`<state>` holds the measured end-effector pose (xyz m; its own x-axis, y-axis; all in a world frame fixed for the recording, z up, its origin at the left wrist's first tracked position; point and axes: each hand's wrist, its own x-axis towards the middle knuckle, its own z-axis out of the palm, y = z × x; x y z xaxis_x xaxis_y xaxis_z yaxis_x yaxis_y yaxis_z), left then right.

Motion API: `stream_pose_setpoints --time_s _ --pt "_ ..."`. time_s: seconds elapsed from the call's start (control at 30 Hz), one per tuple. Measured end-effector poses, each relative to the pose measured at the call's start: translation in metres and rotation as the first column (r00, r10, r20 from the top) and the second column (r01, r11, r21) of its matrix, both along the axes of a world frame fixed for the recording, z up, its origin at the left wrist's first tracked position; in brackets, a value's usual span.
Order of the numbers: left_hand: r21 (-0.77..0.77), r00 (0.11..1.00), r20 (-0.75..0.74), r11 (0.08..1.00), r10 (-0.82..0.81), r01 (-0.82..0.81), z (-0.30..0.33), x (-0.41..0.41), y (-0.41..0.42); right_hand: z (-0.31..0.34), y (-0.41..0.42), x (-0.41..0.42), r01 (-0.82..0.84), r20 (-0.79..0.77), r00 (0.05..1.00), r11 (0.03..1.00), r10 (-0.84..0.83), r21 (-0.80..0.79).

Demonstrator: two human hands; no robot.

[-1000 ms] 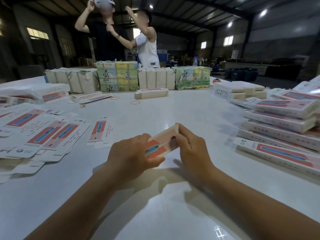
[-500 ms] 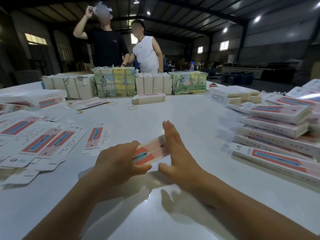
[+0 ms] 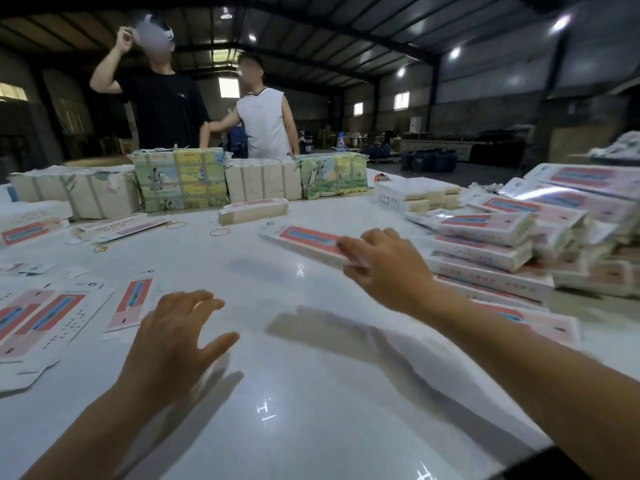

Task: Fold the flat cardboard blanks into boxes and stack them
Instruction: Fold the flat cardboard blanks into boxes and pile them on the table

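My right hand grips one end of a folded pink-and-blue box and holds it above the white table, beside the stack of folded boxes at the right. My left hand hovers over the table with its fingers spread and nothing in it. Flat cardboard blanks lie spread at the left, and one narrow blank lies nearest my left hand.
Strapped bundles of blanks line the table's far edge, with two people standing behind them. A single box and loose rubber bands lie in front of the bundles. More white packs sit at the back right.
My right hand has carried the folded box up and to the right, toward the stack. My left hand has let go of it and opened over the table.
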<state>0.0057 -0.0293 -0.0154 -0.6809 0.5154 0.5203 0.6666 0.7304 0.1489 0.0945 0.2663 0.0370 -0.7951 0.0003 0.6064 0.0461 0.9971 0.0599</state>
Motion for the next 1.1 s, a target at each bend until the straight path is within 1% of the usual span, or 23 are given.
stream_pose_setpoints --time_s 0.07,0.1,0.17,0.2,0.23,0.3,0.33,0.37,0.47,0.53,0.57,0.6,0.67,0.73,0.77,0.83,0.9,0.93,1.0,1.03,1.1 --pt "-0.032 0.991 0.130 0.999 0.023 -0.019 -0.011 -0.004 0.001 0.020 0.048 0.013 0.130 -0.117 0.984 0.991 -0.134 -0.044" --pt "-0.042 0.983 0.180 0.999 0.023 -0.016 -0.015 -0.007 0.001 0.029 0.072 0.021 0.204 -0.170 0.962 0.976 -0.215 -0.078" --pt "-0.039 0.966 0.260 0.999 0.004 0.006 -0.021 -0.013 0.002 0.041 0.118 0.038 0.397 -0.219 0.883 0.909 -0.416 -0.125" --pt "-0.030 0.961 0.276 0.999 -0.006 0.015 -0.023 -0.017 0.002 0.044 0.140 0.047 0.500 -0.209 0.828 0.854 -0.520 -0.143" --pt "-0.024 0.961 0.277 1.000 -0.010 0.017 -0.025 -0.021 0.002 0.045 0.158 0.057 0.595 -0.165 0.770 0.787 -0.616 -0.164" --pt "-0.027 0.962 0.273 1.000 -0.004 0.012 -0.029 -0.030 0.001 0.040 0.186 0.076 0.731 0.004 0.664 0.649 -0.748 -0.210" --pt "-0.036 0.962 0.272 0.999 -0.002 0.012 -0.030 -0.033 0.001 0.037 0.194 0.083 0.759 0.066 0.636 0.607 -0.769 -0.234" --pt "-0.047 0.963 0.268 0.999 -0.002 0.015 -0.032 -0.036 0.001 0.034 0.199 0.087 0.763 0.087 0.630 0.595 -0.772 -0.252" --pt "-0.060 0.964 0.265 0.998 -0.007 0.023 -0.033 -0.038 0.003 0.031 0.196 0.089 0.744 0.085 0.655 0.621 -0.751 -0.247" --pt "-0.051 0.963 0.270 0.998 -0.011 0.026 -0.032 -0.035 0.005 0.036 0.188 0.089 0.750 0.087 0.648 0.614 -0.757 -0.247" --pt "-0.042 0.963 0.270 0.999 -0.016 0.028 -0.030 -0.032 0.006 0.041 0.183 0.087 0.737 0.057 0.658 0.627 -0.751 -0.253" --pt "-0.032 0.963 0.268 0.999 -0.020 0.030 -0.029 -0.030 0.007 0.048 0.175 0.085 0.705 0.003 0.684 0.660 -0.729 -0.260" --pt "-0.035 0.961 0.275 0.999 -0.016 0.027 -0.026 -0.023 0.009 0.062 0.151 0.074 0.588 -0.139 0.766 0.771 -0.628 -0.243" --pt "-0.033 0.957 0.288 0.999 -0.013 0.024 -0.024 -0.018 0.011 0.073 0.112 0.055 0.426 -0.233 0.859 0.889 -0.455 -0.168" --pt "-0.025 0.958 0.285 0.999 -0.022 0.030 -0.024 -0.016 0.012 0.073 0.088 0.044 0.324 -0.241 0.905 0.935 -0.351 -0.143" --pt "-0.001 0.962 0.270 0.999 -0.039 0.040 -0.025 -0.016 0.011 0.061 0.034 0.025 0.098 -0.177 0.976 0.983 -0.125 -0.153" --pt "-0.007 0.965 0.259 1.000 -0.027 0.030 -0.027 -0.016 0.009 0.030 -0.017 0.006 -0.078 -0.037 0.997 0.980 0.072 -0.184" --pt "-0.015 0.965 0.260 1.000 -0.015 0.020 -0.028 -0.015 0.009 0.011 -0.039 -0.003 -0.123 0.056 0.989 0.975 0.136 -0.187" --pt "-0.017 0.963 0.268 1.000 -0.006 0.011 -0.029 -0.014 0.008 -0.027 -0.073 -0.019 -0.145 0.222 0.958 0.974 0.182 -0.175" --pt "-0.007 0.963 0.271 1.000 -0.007 0.010 -0.029 -0.014 0.008 -0.043 -0.085 -0.025 -0.142 0.274 0.944 0.975 0.185 -0.170" --pt "0.009 0.962 0.273 1.000 -0.012 0.010 -0.028 -0.012 0.007 -0.065 -0.096 -0.032 -0.143 0.303 0.932 0.971 0.196 -0.189"
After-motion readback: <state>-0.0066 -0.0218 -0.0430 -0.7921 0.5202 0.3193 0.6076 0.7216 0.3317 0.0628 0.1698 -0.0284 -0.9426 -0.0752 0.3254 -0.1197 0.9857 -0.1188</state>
